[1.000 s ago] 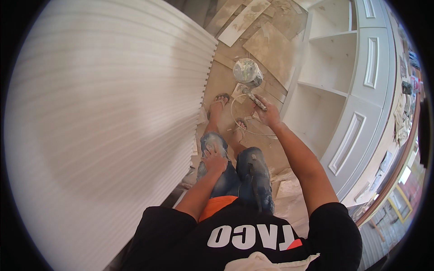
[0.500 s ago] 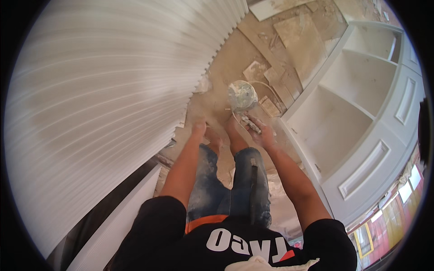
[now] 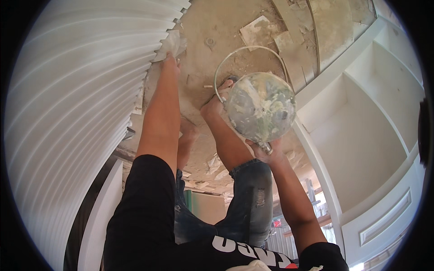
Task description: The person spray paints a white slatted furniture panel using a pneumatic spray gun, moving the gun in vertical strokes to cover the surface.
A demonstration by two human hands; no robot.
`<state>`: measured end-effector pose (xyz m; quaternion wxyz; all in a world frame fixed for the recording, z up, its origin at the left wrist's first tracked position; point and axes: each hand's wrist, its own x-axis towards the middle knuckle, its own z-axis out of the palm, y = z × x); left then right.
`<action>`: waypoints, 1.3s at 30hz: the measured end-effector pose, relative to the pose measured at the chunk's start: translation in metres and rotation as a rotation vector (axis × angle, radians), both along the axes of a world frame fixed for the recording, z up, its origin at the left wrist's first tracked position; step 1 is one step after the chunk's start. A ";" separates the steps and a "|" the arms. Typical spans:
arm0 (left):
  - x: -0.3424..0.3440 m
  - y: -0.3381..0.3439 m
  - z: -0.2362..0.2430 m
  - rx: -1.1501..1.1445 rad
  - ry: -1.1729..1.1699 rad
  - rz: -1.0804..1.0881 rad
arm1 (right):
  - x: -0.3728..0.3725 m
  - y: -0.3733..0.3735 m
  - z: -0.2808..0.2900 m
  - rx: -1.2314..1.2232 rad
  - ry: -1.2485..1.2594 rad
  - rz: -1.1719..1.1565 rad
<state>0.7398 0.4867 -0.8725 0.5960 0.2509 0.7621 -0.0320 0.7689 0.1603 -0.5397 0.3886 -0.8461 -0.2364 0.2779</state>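
Smeared container (image 3: 261,107) just beside the right hand (image 3: 272,152), fingers clamped on a metallic handle (image 3: 266,148) — left hand (image 3: 169,63) near the ridged panel (image 3: 86,99), its grip unclear; what's done or left doesn't show.

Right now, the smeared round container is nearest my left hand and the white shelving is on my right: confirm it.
Wrong hand: the head view shows the smeared round container nearest your right hand; the white shelving is on your right.
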 end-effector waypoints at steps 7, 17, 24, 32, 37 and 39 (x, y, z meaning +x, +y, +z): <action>-0.045 -0.070 0.031 -0.098 0.074 -0.580 | -0.005 -0.011 0.038 -0.057 0.162 -0.117; 0.282 -0.108 0.315 -0.104 -1.067 -0.778 | -0.028 -0.034 0.116 0.025 0.171 -0.540; -0.064 -0.030 0.346 -0.130 -0.102 -1.549 | 0.018 -0.003 0.067 -0.142 0.318 -0.322; -0.301 -0.046 0.534 -0.570 0.107 -0.791 | 0.050 0.057 0.047 -0.188 0.413 -0.116; -0.282 -0.091 0.548 -0.435 0.322 -1.167 | 0.101 0.059 0.051 -0.133 0.231 -0.308; -0.286 -0.100 0.541 -0.435 0.320 -1.208 | 0.130 0.054 0.050 -0.200 0.162 -0.400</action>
